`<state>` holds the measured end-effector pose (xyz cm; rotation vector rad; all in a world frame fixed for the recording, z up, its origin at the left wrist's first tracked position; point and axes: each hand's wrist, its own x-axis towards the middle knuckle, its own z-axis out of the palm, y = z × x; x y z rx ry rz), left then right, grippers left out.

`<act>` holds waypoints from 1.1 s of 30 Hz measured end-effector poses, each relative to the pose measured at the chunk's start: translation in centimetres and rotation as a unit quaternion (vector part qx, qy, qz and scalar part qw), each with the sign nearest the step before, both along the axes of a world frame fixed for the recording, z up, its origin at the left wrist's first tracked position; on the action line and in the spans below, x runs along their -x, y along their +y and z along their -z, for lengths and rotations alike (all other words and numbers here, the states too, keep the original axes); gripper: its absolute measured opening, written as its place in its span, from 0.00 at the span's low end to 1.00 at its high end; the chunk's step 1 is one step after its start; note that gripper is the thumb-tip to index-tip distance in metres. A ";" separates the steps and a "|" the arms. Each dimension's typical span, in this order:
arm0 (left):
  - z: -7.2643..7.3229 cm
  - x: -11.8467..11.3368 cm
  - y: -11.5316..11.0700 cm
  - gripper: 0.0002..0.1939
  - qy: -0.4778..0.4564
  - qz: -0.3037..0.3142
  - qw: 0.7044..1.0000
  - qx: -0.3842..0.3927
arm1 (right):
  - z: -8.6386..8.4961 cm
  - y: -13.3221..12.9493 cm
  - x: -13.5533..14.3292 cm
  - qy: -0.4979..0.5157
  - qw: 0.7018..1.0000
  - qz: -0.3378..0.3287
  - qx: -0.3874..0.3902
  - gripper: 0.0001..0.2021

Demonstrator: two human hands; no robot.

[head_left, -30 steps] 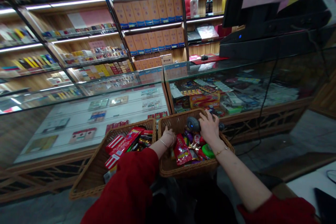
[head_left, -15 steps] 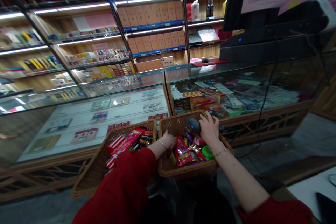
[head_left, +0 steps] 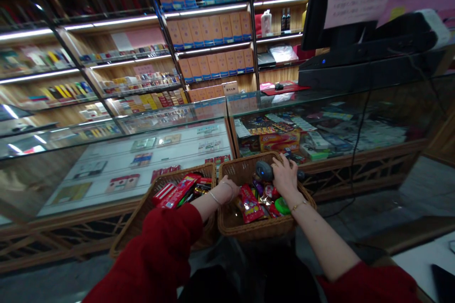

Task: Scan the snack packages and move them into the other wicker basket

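My right hand (head_left: 284, 175) is closed around a dark grey handheld scanner (head_left: 265, 171) with a small blue light, above the right side of a wicker basket (head_left: 261, 233). My left hand (head_left: 229, 191) reaches into that basket's left side, its fingers curled downward and mostly hidden; I cannot make out what they hold. Close to them lies a red snack packet (head_left: 251, 206). Other wrapped sweets and a bright green round item (head_left: 282, 206) lie in the basket. A second wicker basket (head_left: 133, 222) sits to the left, partly under my left forearm, holding red packets (head_left: 177, 191).
Behind the baskets runs a glass display counter (head_left: 227, 118) with packs inside. A monitor (head_left: 320, 14) stands on it at right; a black cable (head_left: 360, 137) hangs down. Shelves of boxes (head_left: 209, 31) line the wall. A white table corner (head_left: 423, 255) is at lower right.
My left hand has shifted slightly right within the basket, its fingers now pointing toward the red packet. My right hand keeps hold of the scanner. The view has tilted slightly.
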<state>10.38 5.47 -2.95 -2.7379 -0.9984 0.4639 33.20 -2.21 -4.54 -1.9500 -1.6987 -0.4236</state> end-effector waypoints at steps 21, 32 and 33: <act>-3.8 0.7 0.3 0.16 -0.242 -0.103 0.930 -0.256 | -0.3 -0.2 1.0 0.039 0.996 -0.019 -0.081 0.16; -1.4 2.2 1.6 0.15 -0.270 -0.132 0.920 -0.250 | 0.0 0.0 1.7 -0.007 0.997 -0.041 -0.058 0.16; -1.3 2.1 1.6 0.15 -0.273 -0.133 0.921 -0.245 | 0.0 0.0 1.7 -0.008 0.998 -0.042 -0.053 0.16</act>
